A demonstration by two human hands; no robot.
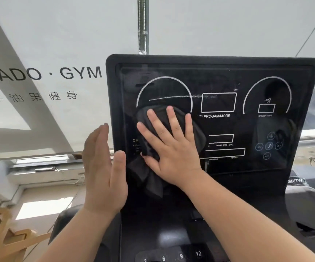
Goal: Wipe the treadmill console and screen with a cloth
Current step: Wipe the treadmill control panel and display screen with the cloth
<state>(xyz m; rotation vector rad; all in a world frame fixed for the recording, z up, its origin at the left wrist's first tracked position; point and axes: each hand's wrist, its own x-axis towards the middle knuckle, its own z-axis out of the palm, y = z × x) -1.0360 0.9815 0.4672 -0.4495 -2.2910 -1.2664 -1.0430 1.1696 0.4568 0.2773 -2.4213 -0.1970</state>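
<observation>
**Flat palm, full passes: wiping the left half of the screen**

The right hand [171, 148] lies flat on the dark cloth [152, 129], fingers spread apart and pressing it against the glossy screen [219, 82] of the treadmill console [304, 118]; nothing is pinched, the palm alone pins the cloth. The cloth sits low in the left half of the screen, over the foot of the left white arc, with a loose tail hanging toward the screen's lower left corner. The left hand [103, 173] stands on edge against the console's left edge, fingers straight and together, thumb resting on the frame; it looks to be steadying the panel, though I cannot tell how firmly.

A pale streak [181, 97] runs across the glass above the cloth, from the left arc toward the "PROGAM/MODE" box [218, 102]; that band likely needs another pass. To do the step well, I would keep the palm flat so pressure spreads evenly; gather the hanging tail under the hand so it does not drag; work in overlapping strokes from the left edge toward the right arc [266, 86]; press lightly near the touch icons [269, 145] at the lower right; the number keys [181, 255] at the console's bottom edge appear not yet reached.
</observation>
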